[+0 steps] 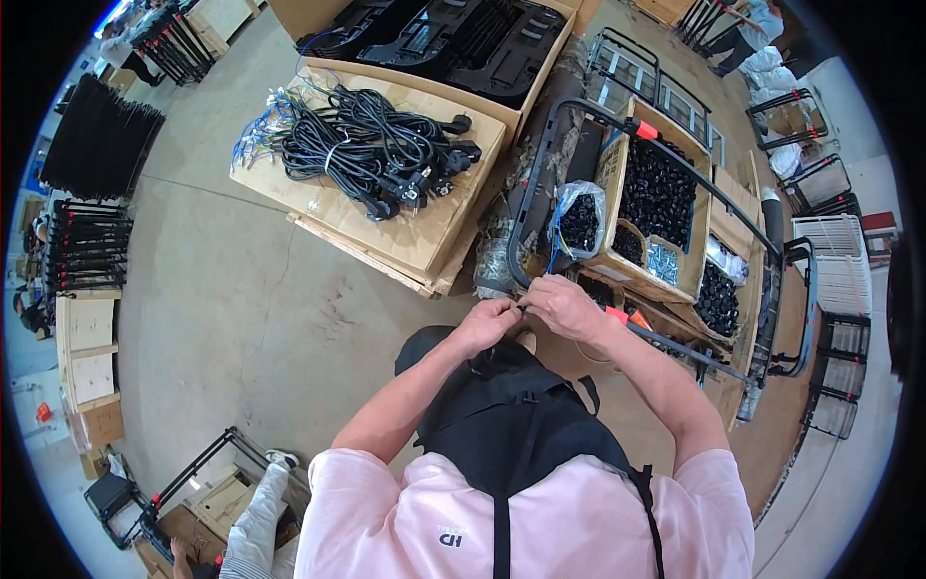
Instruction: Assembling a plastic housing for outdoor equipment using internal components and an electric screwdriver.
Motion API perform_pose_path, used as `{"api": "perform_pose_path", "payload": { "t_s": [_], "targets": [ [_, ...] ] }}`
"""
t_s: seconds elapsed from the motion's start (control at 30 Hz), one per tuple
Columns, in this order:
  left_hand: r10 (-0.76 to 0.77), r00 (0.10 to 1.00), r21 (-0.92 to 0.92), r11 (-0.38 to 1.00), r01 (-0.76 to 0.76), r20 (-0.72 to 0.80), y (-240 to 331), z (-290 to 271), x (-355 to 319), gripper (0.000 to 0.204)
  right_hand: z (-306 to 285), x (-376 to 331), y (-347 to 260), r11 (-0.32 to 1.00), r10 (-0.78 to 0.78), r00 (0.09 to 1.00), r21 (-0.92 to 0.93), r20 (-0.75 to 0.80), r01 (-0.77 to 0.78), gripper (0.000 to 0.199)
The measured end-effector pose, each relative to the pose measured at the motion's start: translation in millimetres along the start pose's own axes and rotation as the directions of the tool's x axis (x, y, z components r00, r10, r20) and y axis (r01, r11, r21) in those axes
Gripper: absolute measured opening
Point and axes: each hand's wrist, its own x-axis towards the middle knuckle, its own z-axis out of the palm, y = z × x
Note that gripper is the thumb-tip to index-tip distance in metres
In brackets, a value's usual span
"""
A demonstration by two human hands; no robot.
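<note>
My left hand (487, 325) and my right hand (565, 307) meet in front of my black apron (526, 410), both with fingers pinched. A small dark piece shows between the fingertips, too small to name. Just beyond the hands is the bent lower corner of a black tubular metal frame (521, 207). It bears red-orange pieces (645, 129) and lies across the parts boxes to the right. Beside the frame, a thin blue wire (554, 259) runs down close to my right hand. What the palms hold, if anything, is hidden.
Black power cables (371, 145) with plugs lie bundled on a cardboard box (386, 232) ahead. Behind it an open carton (540, 72) holds black moulded panels. Right of the frame, a wooden bin (617, 179) holds small black parts and screws. Another person's leg (256, 516) is at lower left.
</note>
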Motion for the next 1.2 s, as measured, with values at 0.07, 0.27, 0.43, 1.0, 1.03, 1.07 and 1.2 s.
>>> {"api": "perform_pose_path", "payload": {
  "t_s": [0.07,0.27,0.43,1.0,1.03,1.07,1.2],
  "targets": [
    [0.019,1.000,0.033,0.999,-0.019,0.003,2.4,0.6,-0.1,0.024,0.3,2.2,0.0,1.000,-0.001,1.000,-0.012,0.009,0.001,0.011],
    [0.038,0.999,0.096,0.995,-0.037,-0.006,-3.5,-1.3,5.9,0.025,6.9,4.2,-0.5,0.992,0.036,0.996,-0.123,0.078,-0.026,0.008],
    [0.011,1.000,0.117,0.993,-0.010,-0.014,-5.3,1.3,6.8,0.029,18.2,-7.7,-1.5,0.989,0.090,0.996,-0.115,-0.002,-0.090,0.008],
    [-0.055,0.992,0.176,0.982,0.075,-0.113,-4.9,9.7,6.9,0.031,166.3,-63.0,78.9,0.331,0.935,0.345,-0.147,-0.079,-0.932,0.072],
    [-0.110,0.994,0.091,0.990,0.112,-0.023,2.3,19.5,14.5,0.031,194.1,-78.1,126.3,0.225,0.974,0.224,-0.085,0.012,-0.971,0.069],
    [-0.102,0.994,0.094,0.991,0.098,0.043,7.6,28.3,20.1,0.032,218.9,-95.2,166.9,0.113,0.987,0.109,-0.030,0.117,-0.993,0.066],
    [-0.093,0.996,0.108,0.990,0.090,0.019,-5.3,16.7,6.9,0.031,195.3,-50.7,140.5,0.013,0.992,0.011,-0.012,0.125,-1.000,0.043]
  ]
}}
